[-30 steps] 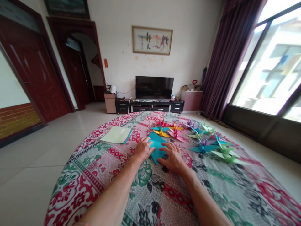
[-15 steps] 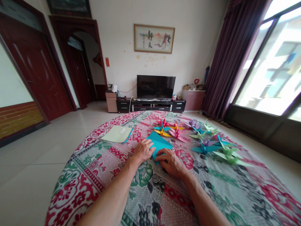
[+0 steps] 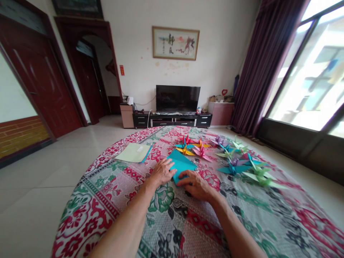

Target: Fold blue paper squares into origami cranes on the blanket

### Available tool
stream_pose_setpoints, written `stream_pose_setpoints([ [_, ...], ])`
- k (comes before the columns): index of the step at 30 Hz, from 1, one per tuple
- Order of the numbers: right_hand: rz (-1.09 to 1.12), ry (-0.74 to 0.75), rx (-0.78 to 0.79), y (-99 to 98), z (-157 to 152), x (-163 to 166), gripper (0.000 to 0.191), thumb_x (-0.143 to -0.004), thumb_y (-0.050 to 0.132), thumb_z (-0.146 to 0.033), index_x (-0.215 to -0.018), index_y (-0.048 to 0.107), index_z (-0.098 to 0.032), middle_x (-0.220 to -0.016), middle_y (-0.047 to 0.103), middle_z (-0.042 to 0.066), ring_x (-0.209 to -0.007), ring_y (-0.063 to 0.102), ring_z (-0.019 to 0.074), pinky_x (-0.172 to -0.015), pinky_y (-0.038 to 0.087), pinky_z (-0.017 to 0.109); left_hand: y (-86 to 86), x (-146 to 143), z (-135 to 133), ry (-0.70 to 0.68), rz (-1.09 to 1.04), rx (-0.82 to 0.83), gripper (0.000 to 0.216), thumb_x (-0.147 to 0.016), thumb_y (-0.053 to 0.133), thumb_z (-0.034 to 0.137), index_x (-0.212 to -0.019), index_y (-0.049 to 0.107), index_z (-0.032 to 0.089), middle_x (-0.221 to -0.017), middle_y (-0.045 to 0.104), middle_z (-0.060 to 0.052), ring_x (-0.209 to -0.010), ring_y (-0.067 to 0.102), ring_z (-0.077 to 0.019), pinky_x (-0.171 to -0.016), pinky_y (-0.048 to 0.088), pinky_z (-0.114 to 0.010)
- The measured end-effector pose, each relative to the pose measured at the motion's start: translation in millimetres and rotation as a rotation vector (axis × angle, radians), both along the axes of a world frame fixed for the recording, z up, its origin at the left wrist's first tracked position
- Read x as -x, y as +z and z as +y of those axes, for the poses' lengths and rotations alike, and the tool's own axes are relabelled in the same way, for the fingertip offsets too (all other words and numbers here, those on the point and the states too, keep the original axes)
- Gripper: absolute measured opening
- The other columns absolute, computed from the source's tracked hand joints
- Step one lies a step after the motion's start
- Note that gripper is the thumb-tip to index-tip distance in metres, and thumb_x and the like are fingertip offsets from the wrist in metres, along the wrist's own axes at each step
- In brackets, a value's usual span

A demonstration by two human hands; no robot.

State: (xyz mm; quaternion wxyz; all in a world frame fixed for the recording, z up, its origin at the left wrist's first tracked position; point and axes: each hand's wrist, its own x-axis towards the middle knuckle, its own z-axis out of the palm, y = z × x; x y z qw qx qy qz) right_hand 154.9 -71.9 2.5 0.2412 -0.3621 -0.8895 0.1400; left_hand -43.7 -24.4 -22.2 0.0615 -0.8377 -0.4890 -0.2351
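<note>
A teal sheet of paper [image 3: 181, 163] lies folded on the flowered tablecloth [image 3: 172, 229] in front of me. My left hand [image 3: 162, 172] rests on its left edge, fingers flat and pressing down. My right hand [image 3: 195, 184] lies over the sheet's near corner, fingers stretched along the fold. Just beyond the sheet stand several folded paper cranes [image 3: 199, 148] in red, yellow, pink and teal.
More cranes [image 3: 252, 172] in green, purple and teal sit to the right. A pale green stack of paper [image 3: 133, 153] lies at the left of the round table. Beyond are a tiled floor, a TV stand [image 3: 176, 120] and dark curtains by a window.
The sheet's near point has been folded up, making the teal shape shorter. My right hand has slid left along the near edge; my left hand has stayed in place.
</note>
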Motion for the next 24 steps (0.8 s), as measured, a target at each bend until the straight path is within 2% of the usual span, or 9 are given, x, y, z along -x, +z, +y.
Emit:
stream_pose_setpoints([
  [5,0.013,0.042,0.015,3.6,-0.5,-1.6,0.038,-0.068,0.047,-0.005,-0.083,0.071,-0.03,-0.104,0.062,0.001,-0.095,0.057,0.0163,-0.088,0.042,0.035,0.5,3.3,-4.5,0.004,0.021,0.054,0.047,-0.084,0.043,0.045,-0.12,0.053,0.017,-0.131,0.048,-0.01,-0.123,0.039,-0.0252,-0.103,0.032,-0.042],
  [11,0.176,-0.053,-0.057,-3.2,-3.3,0.1,0.037,-0.07,0.043,-0.006,-0.084,0.071,-0.025,-0.092,0.064,0.002,-0.086,0.059,0.0147,-0.082,0.046,0.03,3.7,-0.1,-8.5,0.045,0.023,0.083,0.047,-0.084,0.042,0.045,-0.122,0.051,0.018,-0.133,0.045,-0.01,-0.125,0.036,-0.0252,-0.103,0.03,-0.042],
  [16,0.139,-0.097,-0.113,-6.3,-10.6,2.1,0.029,-0.072,0.049,-0.012,-0.087,0.07,-0.027,-0.096,0.062,0.002,-0.089,0.056,0.0156,-0.085,0.042,0.031,4.8,-1.9,-9.4,0.064,0.049,0.112,0.05,-0.084,0.041,0.046,-0.124,0.049,0.017,-0.136,0.042,-0.01,-0.128,0.032,-0.0265,-0.104,0.029,-0.043],
  [24,0.032,-0.077,-0.175,-4.5,-24.9,3.2,0.033,-0.073,0.049,-0.012,-0.093,0.068,-0.03,-0.094,0.059,0.002,-0.089,0.053,0.0163,-0.083,0.04,0.033,3.1,-2.8,-7.6,0.055,0.029,0.098,0.05,-0.084,0.043,0.045,-0.124,0.048,0.016,-0.137,0.04,-0.011,-0.127,0.032,-0.0281,-0.104,0.029,-0.045],
])
